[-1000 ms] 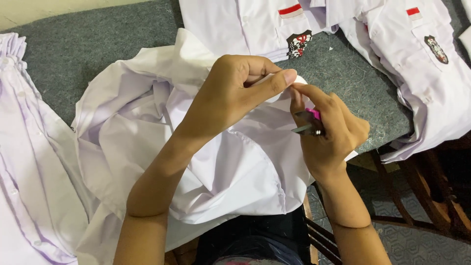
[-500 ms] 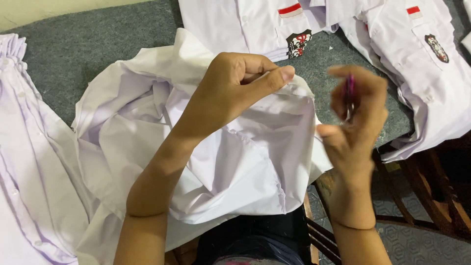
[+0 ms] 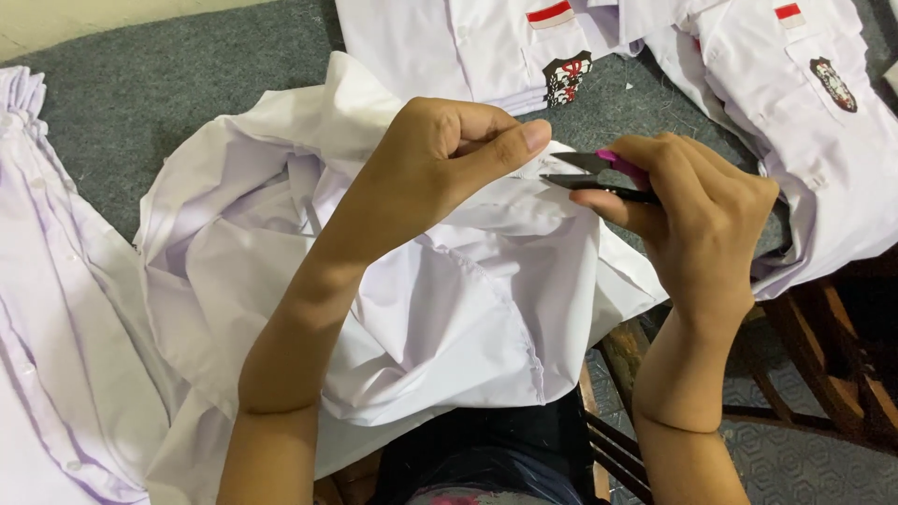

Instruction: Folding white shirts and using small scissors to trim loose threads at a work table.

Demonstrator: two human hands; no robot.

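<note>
1. Fingers [image 3: 486, 150] of the left hand [image 3: 440, 159] are curled tight, thumb pressed against the forefinger, pinching a fold of the white shirt [image 3: 449, 309] that lies bunched across the person's lap and the grey table [image 3: 140, 103].
2. Right hand [image 3: 702, 215] is clenched round a small pair of thread snips [image 3: 589, 173] with a pink handle; the blades stand slightly apart, their tips just beside the left thumb and touching or nearly touching the pinched cloth. I cannot tell whether a thread lies between them.
3. Risk, as I judge it: the blade tips are so close to the thumb and the fold that a closing cut could nick the fabric or the skin, should the cloth slip or the snips tilt.
4. Count, from the head view: two hands, one pair of snips, one shirt in hand.
5. Two more white shirts with badges, one [image 3: 486, 47] at top centre and one [image 3: 804, 122] at top right, plus a pile of white garments [image 3: 47, 281] on the left.
6. Dark wooden chair frame [image 3: 823, 365] shows lower right.
</note>
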